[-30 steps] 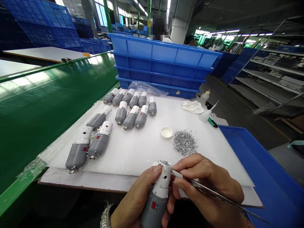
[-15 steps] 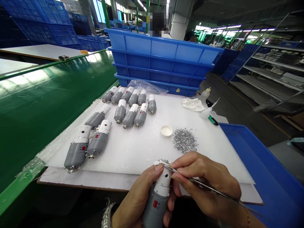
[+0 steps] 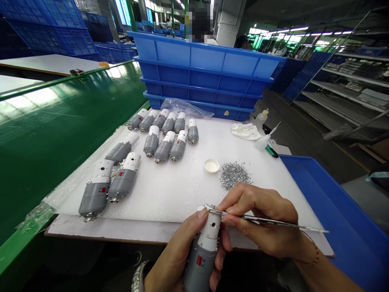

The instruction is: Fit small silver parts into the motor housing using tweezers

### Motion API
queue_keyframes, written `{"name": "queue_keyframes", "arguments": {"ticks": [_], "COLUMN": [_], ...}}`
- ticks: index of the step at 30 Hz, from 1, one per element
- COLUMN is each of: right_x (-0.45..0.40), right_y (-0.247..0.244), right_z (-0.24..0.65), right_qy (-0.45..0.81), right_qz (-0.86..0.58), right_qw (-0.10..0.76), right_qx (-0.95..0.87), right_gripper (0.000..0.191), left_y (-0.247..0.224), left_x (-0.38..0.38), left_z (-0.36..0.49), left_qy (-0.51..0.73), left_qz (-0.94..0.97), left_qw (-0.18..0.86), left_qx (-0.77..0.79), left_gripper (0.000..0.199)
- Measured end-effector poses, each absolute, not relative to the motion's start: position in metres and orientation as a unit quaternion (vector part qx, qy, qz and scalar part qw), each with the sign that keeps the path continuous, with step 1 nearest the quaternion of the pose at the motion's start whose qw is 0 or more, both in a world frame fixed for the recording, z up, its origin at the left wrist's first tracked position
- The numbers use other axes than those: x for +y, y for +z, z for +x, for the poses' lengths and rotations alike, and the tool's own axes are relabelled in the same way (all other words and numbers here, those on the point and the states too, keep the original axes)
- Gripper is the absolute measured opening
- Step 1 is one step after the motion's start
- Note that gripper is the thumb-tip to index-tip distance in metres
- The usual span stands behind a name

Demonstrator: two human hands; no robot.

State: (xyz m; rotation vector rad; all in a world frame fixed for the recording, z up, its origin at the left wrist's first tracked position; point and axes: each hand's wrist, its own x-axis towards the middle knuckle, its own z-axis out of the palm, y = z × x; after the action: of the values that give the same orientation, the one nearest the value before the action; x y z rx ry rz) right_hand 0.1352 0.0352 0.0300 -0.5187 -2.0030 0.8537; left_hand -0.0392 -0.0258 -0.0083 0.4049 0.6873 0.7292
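Observation:
My left hand (image 3: 179,247) is wrapped round a grey and white spacecraft model (image 3: 203,253), held upright at the table's near edge with its white end up. A small red flag mark shows on the grey body. Between the thumb and fingers of my right hand (image 3: 264,219) is a pair of metal tweezers (image 3: 273,221), lying almost level. Their tips touch the model's top rim; whether they grip a small part there I cannot tell. Beyond my right hand lies a pile of tiny silvery parts (image 3: 235,175), beside a small white round dish (image 3: 211,165).
Several similar models (image 3: 121,182) lie on the white foam sheet (image 3: 170,186) to the left and back. Stacked blue bins (image 3: 200,77) stand behind. Plastic bottles (image 3: 263,142) and a green-handled tool (image 3: 271,151) are at the right, above a blue tray (image 3: 304,174).
The tweezers have swung from a slanted to a nearly level position, their rear end rising. My right hand has turned with them and lifted slightly. The left hand still holds the model.

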Motion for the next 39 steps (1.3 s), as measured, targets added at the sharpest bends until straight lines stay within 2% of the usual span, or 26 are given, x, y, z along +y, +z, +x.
{"name": "queue_keyframes", "arguments": {"ticks": [15, 17, 21, 29, 36, 39], "right_x": [0.032, 0.032, 0.032, 0.036, 0.036, 0.037], "right_y": [0.028, 0.028, 0.027, 0.021, 0.019, 0.019], "right_z": [0.139, 0.14, 0.14, 0.138, 0.142, 0.141], "right_qy": [0.32, 0.325, 0.326, 0.349, 0.352, 0.349], "right_qz": [-0.202, -0.205, -0.209, -0.173, -0.174, -0.172], "right_qw": [0.431, 0.434, 0.429, 0.459, 0.45, 0.449], "right_qx": [-0.819, -0.815, -0.816, -0.799, -0.802, -0.804], "right_gripper": [0.013, 0.013, 0.015, 0.012, 0.013, 0.013], "left_y": [-0.013, -0.013, -0.015, -0.012, -0.009, -0.012], "left_x": [-0.029, -0.028, -0.026, -0.025, -0.024, -0.024], "left_z": [-0.037, -0.038, -0.037, -0.034, -0.032, -0.03], "left_qy": [0.388, 0.385, 0.343, 0.374, 0.368, 0.37], "left_qz": [0.246, 0.244, 0.2, 0.196, 0.164, 0.154], "left_qw": [0.804, 0.817, 0.85, 0.838, 0.831, 0.826], "left_qx": [0.378, 0.354, 0.345, 0.345, 0.382, 0.396], "left_gripper": [0.051, 0.056, 0.08, 0.066, 0.072, 0.067]}}
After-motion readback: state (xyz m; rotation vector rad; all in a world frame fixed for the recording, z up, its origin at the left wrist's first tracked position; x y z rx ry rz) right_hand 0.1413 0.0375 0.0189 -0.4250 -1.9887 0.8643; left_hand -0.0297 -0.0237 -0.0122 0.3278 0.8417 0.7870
